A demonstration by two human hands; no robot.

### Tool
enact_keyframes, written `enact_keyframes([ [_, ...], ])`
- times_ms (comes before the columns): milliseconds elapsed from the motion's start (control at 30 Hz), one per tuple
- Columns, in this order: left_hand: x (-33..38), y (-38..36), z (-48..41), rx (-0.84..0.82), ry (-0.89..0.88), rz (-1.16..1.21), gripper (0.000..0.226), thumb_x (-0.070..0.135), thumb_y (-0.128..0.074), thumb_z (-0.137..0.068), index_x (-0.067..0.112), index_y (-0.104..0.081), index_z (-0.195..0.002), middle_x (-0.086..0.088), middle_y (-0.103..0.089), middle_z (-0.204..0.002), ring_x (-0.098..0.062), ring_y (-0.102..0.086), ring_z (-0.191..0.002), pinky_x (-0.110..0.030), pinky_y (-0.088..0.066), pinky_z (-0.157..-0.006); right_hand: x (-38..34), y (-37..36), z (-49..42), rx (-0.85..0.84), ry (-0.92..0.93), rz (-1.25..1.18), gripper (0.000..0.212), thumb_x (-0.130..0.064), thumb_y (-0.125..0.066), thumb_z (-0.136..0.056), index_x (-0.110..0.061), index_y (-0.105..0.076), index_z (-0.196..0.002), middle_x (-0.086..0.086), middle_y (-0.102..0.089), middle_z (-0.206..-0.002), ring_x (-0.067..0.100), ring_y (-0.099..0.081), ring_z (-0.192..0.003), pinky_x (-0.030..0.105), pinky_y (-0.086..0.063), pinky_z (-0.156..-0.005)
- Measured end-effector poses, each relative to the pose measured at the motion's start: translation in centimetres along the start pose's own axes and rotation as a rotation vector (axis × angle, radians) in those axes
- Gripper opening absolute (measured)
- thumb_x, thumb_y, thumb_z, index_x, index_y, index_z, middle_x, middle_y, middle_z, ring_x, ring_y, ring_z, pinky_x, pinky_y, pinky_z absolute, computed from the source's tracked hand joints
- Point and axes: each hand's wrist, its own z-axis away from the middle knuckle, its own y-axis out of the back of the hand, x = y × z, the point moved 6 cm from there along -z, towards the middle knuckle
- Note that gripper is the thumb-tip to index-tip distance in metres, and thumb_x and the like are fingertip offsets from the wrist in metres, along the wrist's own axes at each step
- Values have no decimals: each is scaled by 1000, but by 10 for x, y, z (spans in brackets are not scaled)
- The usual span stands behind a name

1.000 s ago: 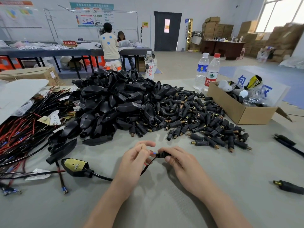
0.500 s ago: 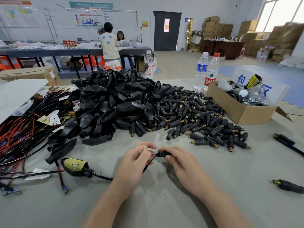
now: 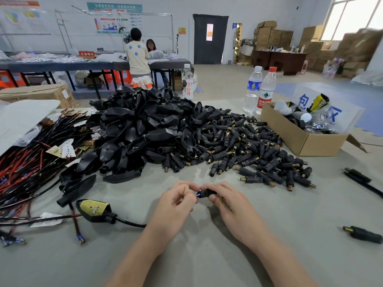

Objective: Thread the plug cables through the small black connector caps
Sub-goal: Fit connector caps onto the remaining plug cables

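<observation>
My left hand (image 3: 176, 206) pinches the red and blue wire ends of a black plug cable (image 3: 128, 223), which runs left to a black plug half with a yellow board (image 3: 94, 210) lying on the grey table. My right hand (image 3: 230, 206) grips a small black connector cap (image 3: 206, 192) between thumb and fingers. The wire tips sit right at the cap's left opening, between my two hands. A heap of loose connector caps (image 3: 248, 148) lies just beyond my hands, to the right of a pile of black plug shells (image 3: 141, 129).
A bundle of red and black cables (image 3: 27, 162) covers the table's left side. An open cardboard box (image 3: 306, 139) and two water bottles (image 3: 259, 90) stand at the back right. Finished connectors with cable (image 3: 362, 235) lie at the right edge. Two people stand at a far table.
My hands have come closer together, and the visible length of wire between them has shortened as the wire tips reach the cap's opening.
</observation>
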Motion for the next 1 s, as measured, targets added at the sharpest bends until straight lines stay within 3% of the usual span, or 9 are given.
enact_keyframes([
  [133,0,0,1,22,2,23,32,17,-55,-87,18,-47,-56,8,-65,-96,-14,-53,-73,-32,-45,-72,1,2,-1,26,5,-7,29,-15,-52,-103,-34,-63,-121,-14,-59,-111,5,-55,-107,13,-40,-89],
  [267,6,-4,6,-17,-74,-81,34,8,-53,-96,16,-47,-64,-1,-63,-95,-4,-41,-60,-18,-36,-58,-3,2,0,33,24,-36,31,-15,-56,-100,-41,-63,-117,-20,-59,-111,4,-55,-110,8,-38,-90],
  [367,10,-3,9,-26,-88,-123,34,23,-55,-99,30,-50,-65,1,-60,-81,-3,-39,-55,-16,-33,-54,-1,2,-2,34,1,-45,30,-16,-57,-100,-40,-64,-116,-21,-59,-111,3,-56,-110,8,-38,-89],
  [433,8,4,10,-4,-59,-114,24,41,-55,-96,30,-55,-75,5,-63,-73,-12,-51,-60,-24,-41,-56,2,3,-2,44,-23,-35,28,-18,-56,-101,-38,-65,-118,-20,-59,-110,2,-55,-109,8,-38,-87],
  [533,3,14,9,-17,-32,-133,17,50,-53,-90,35,-57,-84,3,-74,-86,-22,-66,-80,-40,-52,-78,5,5,-1,72,-51,-15,27,-20,-55,-101,-37,-65,-120,-19,-59,-111,0,-53,-108,6,-36,-87],
  [633,0,15,8,-65,-40,-142,16,47,-52,-91,33,-55,-85,6,-75,-85,-16,-67,-76,-35,-53,-76,4,4,-1,60,-61,-17,27,-21,-55,-102,-37,-65,-120,-20,-59,-112,-3,-52,-109,6,-35,-88],
  [767,-4,15,8,-77,-65,-209,29,55,-50,-86,27,-56,-91,3,-66,-72,-28,-59,-71,-51,-52,-72,2,2,0,34,-62,-12,26,-22,-57,-101,-36,-66,-121,-22,-58,-109,-6,-51,-107,4,-34,-87],
  [933,-5,14,7,-33,-153,-360,29,60,-45,-89,34,-57,-95,5,-59,-70,-8,-48,-56,-45,-49,-62,1,3,0,26,-69,-41,27,-21,-61,-99,-36,-68,-120,-20,-59,-109,-5,-51,-108,4,-34,-87],
  [1000,-3,15,7,-22,-188,-409,24,58,-44,-92,37,-56,-96,8,-60,-72,-10,-51,-57,-45,-49,-61,1,4,-1,32,-74,-42,27,-21,-62,-98,-35,-68,-120,-20,-59,-108,-7,-51,-106,4,-34,-86],
])
